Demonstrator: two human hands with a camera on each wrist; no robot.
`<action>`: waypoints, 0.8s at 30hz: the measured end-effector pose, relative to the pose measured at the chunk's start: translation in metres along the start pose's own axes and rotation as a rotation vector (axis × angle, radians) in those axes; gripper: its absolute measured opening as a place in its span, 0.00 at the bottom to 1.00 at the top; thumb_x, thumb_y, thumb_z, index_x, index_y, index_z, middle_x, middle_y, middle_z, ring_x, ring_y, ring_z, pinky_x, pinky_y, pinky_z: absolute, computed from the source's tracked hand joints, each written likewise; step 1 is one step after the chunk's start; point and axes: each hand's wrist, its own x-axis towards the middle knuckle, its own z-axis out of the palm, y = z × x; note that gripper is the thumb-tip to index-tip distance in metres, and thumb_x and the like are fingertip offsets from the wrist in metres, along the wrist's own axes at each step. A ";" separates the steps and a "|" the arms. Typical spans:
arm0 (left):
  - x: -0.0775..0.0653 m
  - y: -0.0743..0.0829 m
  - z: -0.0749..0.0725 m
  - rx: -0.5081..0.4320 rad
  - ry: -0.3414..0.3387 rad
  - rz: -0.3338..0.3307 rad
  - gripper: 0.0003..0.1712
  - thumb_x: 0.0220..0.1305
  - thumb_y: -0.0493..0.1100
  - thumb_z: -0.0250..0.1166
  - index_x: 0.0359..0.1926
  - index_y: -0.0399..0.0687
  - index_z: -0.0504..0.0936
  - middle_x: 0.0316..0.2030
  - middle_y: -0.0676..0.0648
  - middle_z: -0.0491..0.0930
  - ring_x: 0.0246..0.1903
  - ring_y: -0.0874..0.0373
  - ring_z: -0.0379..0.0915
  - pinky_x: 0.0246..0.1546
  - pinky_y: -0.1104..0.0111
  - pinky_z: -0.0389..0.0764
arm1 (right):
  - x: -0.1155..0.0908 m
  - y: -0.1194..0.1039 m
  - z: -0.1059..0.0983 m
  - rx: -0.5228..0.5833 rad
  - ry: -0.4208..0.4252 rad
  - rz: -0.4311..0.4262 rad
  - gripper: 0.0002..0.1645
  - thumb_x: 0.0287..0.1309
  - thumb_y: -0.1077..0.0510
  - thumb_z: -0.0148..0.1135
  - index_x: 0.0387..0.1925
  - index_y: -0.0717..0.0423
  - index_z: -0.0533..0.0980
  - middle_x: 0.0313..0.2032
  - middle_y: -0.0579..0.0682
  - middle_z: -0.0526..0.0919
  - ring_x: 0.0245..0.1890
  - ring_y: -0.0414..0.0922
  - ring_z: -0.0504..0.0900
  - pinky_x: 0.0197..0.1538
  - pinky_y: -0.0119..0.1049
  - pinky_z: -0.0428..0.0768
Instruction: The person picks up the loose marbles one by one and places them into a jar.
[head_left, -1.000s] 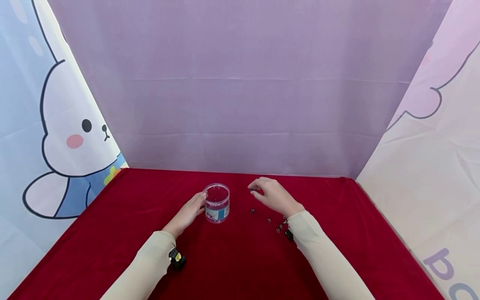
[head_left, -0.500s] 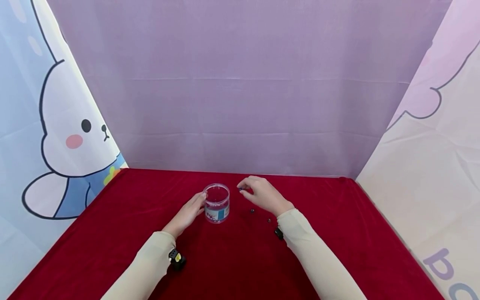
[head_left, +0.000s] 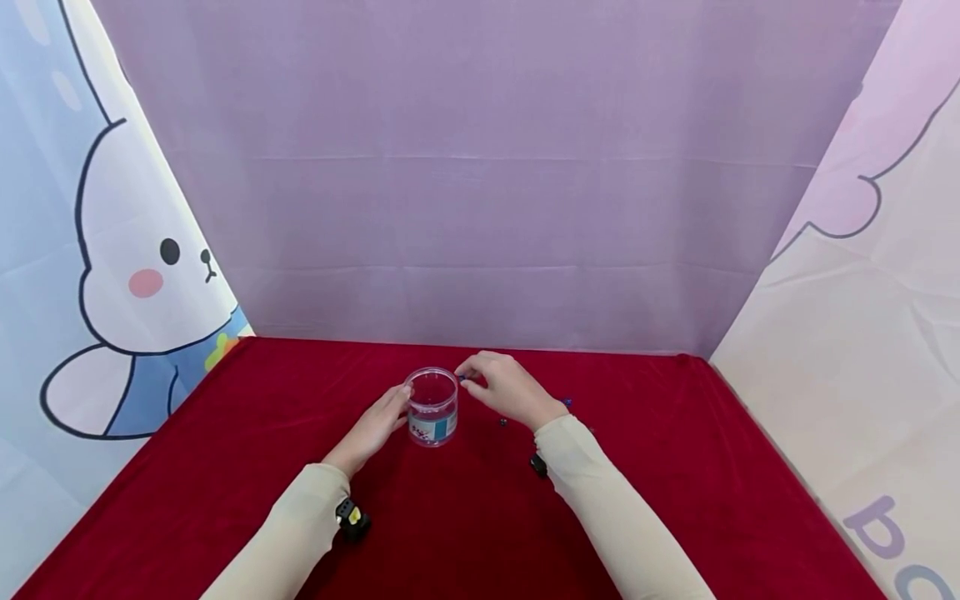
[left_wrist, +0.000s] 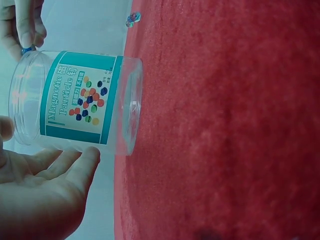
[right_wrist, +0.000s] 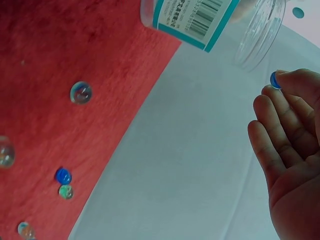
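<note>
A clear plastic jar (head_left: pixel 432 410) with a teal and white label stands upright and uncovered on the red cloth. My left hand (head_left: pixel 377 423) holds its left side, fingers (left_wrist: pixel 82 172) against the wall and thumb near the rim. Between thumb and index finger, my right hand (head_left: pixel 512 390) pinches a blue glass marble (right_wrist: pixel 275 80). That hand is just right of the jar's rim, with the marble close to it but outside. In the right wrist view, a clear marble (right_wrist: pixel 81 93), a blue marble (right_wrist: pixel 63 176) and a greenish marble (right_wrist: pixel 66 191) lie on the cloth.
Red cloth (head_left: pixel 450 525) covers the table. One loose marble (head_left: pixel 503 422) lies between jar and right wrist; others are partly hidden behind the right forearm. A purple curtain (head_left: pixel 480 208) hangs behind, with printed panels (head_left: pixel 150 217) at the sides.
My right hand has moved left with the blue marble, from well right of the jar to beside its rim. My left hand and the jar have stayed in place.
</note>
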 end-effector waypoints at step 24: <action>-0.002 0.003 -0.002 -0.006 -0.023 -0.009 0.40 0.80 0.61 0.42 0.78 0.38 0.48 0.75 0.35 0.53 0.73 0.36 0.51 0.70 0.47 0.58 | 0.023 -0.014 0.011 -0.008 -0.074 0.025 0.17 0.64 0.54 0.69 0.53 0.53 0.82 0.47 0.46 0.84 0.45 0.40 0.82 0.48 0.26 0.81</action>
